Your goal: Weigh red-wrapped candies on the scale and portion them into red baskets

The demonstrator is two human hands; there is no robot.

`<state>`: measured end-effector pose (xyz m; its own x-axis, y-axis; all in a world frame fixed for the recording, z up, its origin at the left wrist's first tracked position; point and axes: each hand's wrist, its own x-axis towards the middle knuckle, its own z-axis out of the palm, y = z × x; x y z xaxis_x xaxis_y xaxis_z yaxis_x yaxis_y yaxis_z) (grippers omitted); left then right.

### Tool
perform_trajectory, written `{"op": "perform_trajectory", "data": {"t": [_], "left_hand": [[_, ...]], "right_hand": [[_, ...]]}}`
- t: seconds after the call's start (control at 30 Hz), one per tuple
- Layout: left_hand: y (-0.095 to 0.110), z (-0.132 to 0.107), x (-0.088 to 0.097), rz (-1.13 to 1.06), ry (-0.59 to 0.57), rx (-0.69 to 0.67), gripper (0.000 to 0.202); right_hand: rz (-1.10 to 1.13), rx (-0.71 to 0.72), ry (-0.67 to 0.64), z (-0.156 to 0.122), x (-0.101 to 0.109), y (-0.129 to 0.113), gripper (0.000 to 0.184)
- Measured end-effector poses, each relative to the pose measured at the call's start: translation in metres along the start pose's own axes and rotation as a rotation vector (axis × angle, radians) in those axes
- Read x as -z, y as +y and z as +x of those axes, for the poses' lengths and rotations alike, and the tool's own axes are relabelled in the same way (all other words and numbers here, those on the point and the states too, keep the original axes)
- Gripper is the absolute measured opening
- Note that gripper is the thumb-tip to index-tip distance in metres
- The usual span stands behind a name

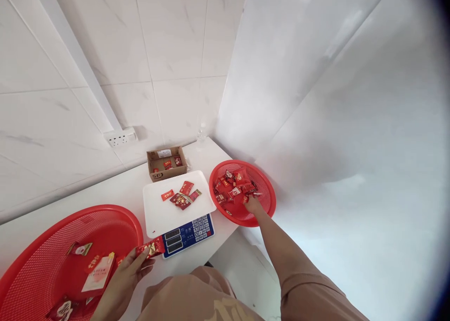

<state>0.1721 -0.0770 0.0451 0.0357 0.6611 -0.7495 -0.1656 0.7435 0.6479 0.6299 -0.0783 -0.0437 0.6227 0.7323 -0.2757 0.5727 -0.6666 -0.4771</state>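
My left hand point(131, 272) is closed on a shiny red snack packet point(152, 248), held beside the front of a weighing scale point(188, 234). On the scale's white tray point(158, 218) lie a few wrapped sweets, among them a dark red packet point(180, 201) and a small red packet point(186, 187). My right hand point(252, 205) reaches down into the right red basket point(269, 194), its fingers closed among red-wrapped sweets point(235, 192). What those fingertips grip is too small to make out.
A larger red basket point(135, 222) at the left holds several packets and a white-and-red card packet point(98, 274). Behind the scale stands an open cardboard box point(168, 173) with sweets inside. A clear bottle point(201, 132) stands at the back corner. Walls border the white table point(200, 154).
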Motion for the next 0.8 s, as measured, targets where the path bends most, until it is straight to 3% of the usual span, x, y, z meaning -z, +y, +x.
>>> {"op": "perform_trajectory", "data": {"t": [0.1,0.23,0.43,0.63,0.73,0.8], "left_hand": [[-0.002,0.006,0.006,-0.014,0.002,0.009,0.034],[-0.004,0.015,0.013,-0.02,0.027,0.01,0.034],[0.002,0.014,0.003,0.037,-0.009,0.021,0.036],[0.007,0.01,-0.015,0.104,-0.066,-0.003,0.04],[0.009,0.006,-0.018,0.107,-0.093,-0.011,0.043],[0.01,0.003,-0.018,0.102,-0.101,-0.023,0.043]], "right_hand": [[-0.071,-0.168,-0.046,0.014,0.0,0.006,0.072],[-0.087,-0.218,-0.103,0.02,-0.008,0.008,0.077],[-0.035,-0.128,-0.11,0.009,-0.022,0.003,0.056],[0.164,0.033,-0.159,-0.007,-0.029,-0.017,0.028],[0.318,0.005,-0.133,-0.015,-0.028,-0.028,0.013],[0.427,-0.046,-0.12,-0.023,-0.026,-0.037,0.012]]}}
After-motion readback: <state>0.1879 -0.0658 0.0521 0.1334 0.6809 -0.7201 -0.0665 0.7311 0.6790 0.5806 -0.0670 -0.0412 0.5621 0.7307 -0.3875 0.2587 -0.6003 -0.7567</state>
